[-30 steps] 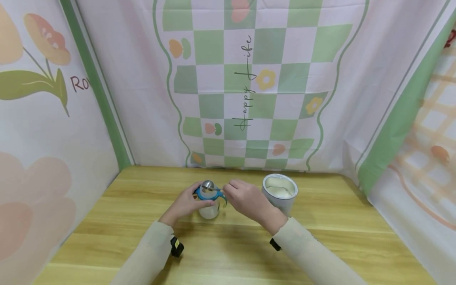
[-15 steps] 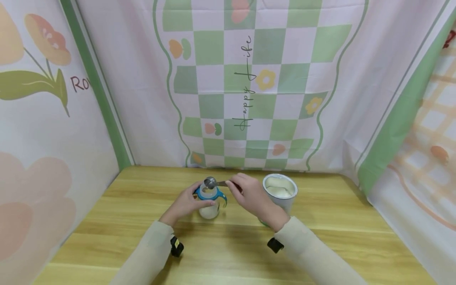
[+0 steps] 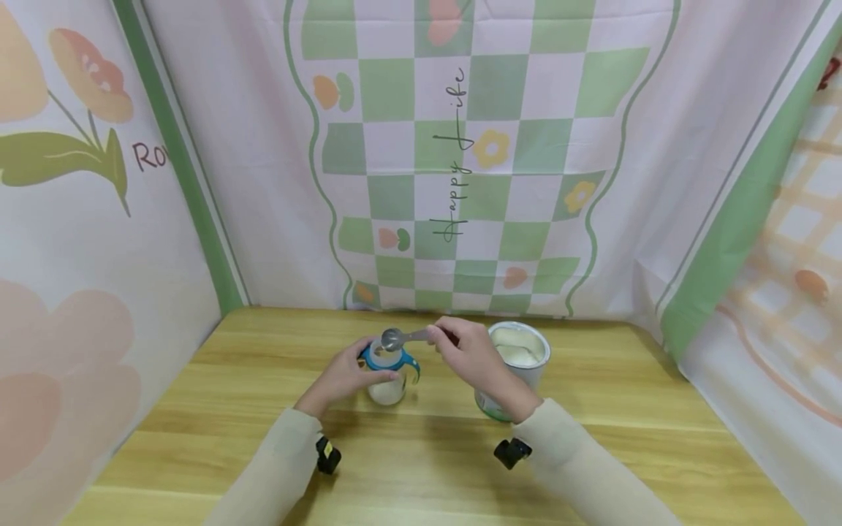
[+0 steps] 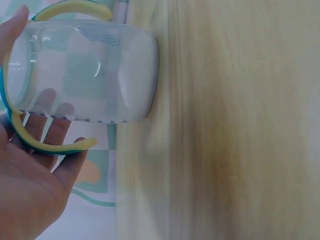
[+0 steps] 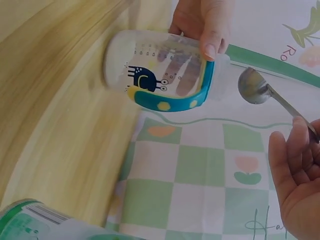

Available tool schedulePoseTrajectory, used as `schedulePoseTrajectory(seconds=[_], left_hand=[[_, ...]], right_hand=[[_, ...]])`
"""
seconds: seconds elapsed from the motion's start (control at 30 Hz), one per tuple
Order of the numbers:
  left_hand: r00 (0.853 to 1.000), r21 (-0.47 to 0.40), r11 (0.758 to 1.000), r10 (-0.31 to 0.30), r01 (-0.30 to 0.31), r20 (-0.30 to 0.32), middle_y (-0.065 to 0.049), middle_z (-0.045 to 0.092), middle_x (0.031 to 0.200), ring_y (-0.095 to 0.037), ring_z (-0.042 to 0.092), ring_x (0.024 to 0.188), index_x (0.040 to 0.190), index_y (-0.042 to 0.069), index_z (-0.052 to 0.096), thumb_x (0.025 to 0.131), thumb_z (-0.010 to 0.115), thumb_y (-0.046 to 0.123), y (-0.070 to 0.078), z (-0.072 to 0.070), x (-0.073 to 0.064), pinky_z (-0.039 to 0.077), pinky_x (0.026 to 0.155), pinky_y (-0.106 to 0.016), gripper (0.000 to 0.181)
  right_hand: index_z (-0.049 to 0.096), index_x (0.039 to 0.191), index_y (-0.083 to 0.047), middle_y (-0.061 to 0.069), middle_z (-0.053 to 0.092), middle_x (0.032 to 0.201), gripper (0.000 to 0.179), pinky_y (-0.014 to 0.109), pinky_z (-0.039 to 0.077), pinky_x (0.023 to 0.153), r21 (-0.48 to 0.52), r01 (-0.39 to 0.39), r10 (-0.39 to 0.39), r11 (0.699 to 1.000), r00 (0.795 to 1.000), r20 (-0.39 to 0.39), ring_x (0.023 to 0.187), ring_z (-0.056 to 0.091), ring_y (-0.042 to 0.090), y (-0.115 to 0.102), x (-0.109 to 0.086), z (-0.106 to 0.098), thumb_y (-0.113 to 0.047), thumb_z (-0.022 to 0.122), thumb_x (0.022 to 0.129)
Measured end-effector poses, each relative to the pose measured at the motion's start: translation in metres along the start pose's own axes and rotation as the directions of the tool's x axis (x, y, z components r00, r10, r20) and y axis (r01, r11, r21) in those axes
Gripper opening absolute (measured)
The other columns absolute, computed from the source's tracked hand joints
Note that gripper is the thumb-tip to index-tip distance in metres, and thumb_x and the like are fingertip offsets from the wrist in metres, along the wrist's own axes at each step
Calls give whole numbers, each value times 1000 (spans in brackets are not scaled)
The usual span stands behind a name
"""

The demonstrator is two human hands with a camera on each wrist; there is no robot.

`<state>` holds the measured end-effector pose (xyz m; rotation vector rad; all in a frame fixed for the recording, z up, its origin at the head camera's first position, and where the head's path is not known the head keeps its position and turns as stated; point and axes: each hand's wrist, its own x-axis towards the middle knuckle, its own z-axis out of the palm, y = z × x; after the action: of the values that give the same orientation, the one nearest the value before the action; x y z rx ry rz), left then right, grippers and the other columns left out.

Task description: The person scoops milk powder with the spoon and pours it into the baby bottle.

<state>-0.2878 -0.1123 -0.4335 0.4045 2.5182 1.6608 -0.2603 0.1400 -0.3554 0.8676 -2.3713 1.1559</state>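
A clear baby bottle [image 4: 85, 70] with a blue and yellow two-handled collar [image 5: 175, 102] stands upright on the table, pale powder at its bottom. My left hand [image 3: 345, 376] grips it around the collar, thumb in front and fingers behind. Its mouth is uncapped. My right hand [image 3: 470, 351] pinches the handle of a metal measuring spoon [image 3: 395, 339]. The spoon's round bowl [image 5: 254, 86] hangs just over the bottle's mouth, tilted, and its inside looks nearly bare. Beside my right wrist stands an open milk powder can [image 3: 517, 351] with cream powder inside, partly hidden by the forearm.
The wooden table [image 3: 421, 467] ends at a hanging checked cloth [image 3: 434, 277] behind the bottle. More printed cloth hangs at both sides. Black wrist cameras [image 3: 511, 453] are strapped under both sleeves.
My right hand has lifted and shifted slightly right, drawing the spoon up from low over the bottle's mouth, and its bowl has turned. The left hand and bottle have stayed put.
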Motion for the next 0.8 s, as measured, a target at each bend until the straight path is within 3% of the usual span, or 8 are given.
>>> schedulePoseTrajectory(seconds=[0.2,0.33,0.6,0.8], left_hand=[[999,17,999,32,-32,14,-1,62,130,-27,53,124,144,23,52,79,87,39,1,-1,2,38,102,-61,75],[998,44,998,50,-51,24,-2,62,130,-26,54,124,142,23,54,79,87,41,2,-1,3,37,104,-61,74],[997,68,995,71,-73,42,-4,59,135,-27,53,126,147,20,49,79,86,42,8,-1,1,38,105,-59,81],[991,136,982,122,-128,51,-5,56,139,-27,55,123,150,19,46,80,85,42,16,1,3,42,103,-54,83]], right_hand=[[67,82,-15,-3,54,62,28,27,37,41,48,-37,37,998,999,8,46,41,10,-2,0,-7,-22,54,106],[68,83,-14,-3,58,68,27,28,44,45,66,-57,57,996,998,3,50,49,12,-4,0,-12,-21,54,106],[71,88,-10,0,63,74,26,29,53,56,101,-131,132,986,991,-4,63,62,28,-3,-3,-28,-22,55,106],[71,90,-8,0,63,75,24,29,51,55,99,-136,140,986,990,-33,63,61,24,1,-8,-42,-19,56,105]])
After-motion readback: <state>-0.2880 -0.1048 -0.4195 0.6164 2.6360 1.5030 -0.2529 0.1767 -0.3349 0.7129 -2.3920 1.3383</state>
